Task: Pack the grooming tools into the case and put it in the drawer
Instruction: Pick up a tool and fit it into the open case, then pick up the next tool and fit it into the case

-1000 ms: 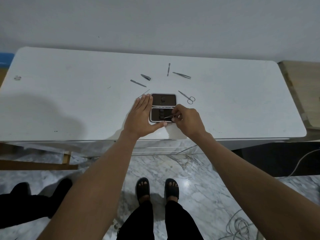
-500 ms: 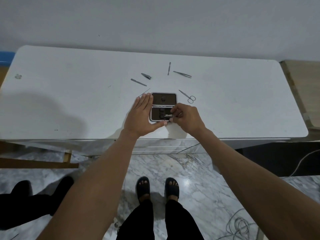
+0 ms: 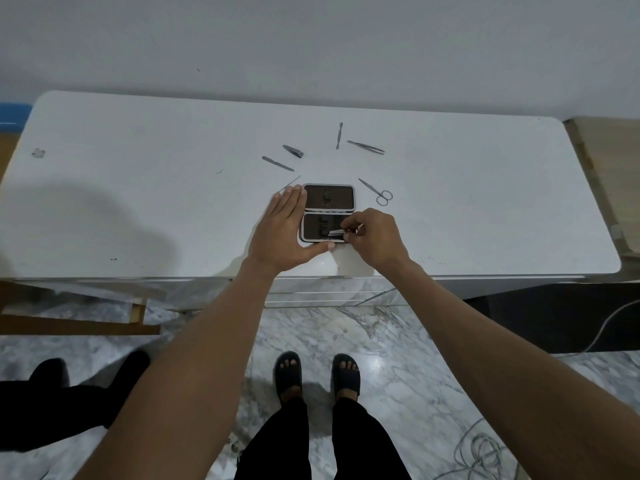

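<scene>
A small dark case [image 3: 329, 197] with a silver rim lies open flat on the white table [image 3: 138, 202]. My left hand [image 3: 284, 233] rests flat against its left edge, thumb along the front. My right hand [image 3: 372, 237] pinches a small metal tool [image 3: 337, 232] over the near half of the case. Loose tools lie behind the case: scissors [image 3: 377, 192], tweezers [image 3: 366, 147], a slim pusher [image 3: 339, 135], a nail clipper [image 3: 293, 151], a file [image 3: 277, 163] and a thin pick [image 3: 291, 183].
Drawer fronts [image 3: 311, 292] show under the table's front edge. A wooden surface [image 3: 609, 161] adjoins the table on the right. Cables [image 3: 485, 448] lie on the marble floor, and another person's dark legs [image 3: 52, 403] are at the lower left.
My right hand has pushed the small metal tool a little leftward, deeper over the near half of the case. My left hand has stayed in place.
</scene>
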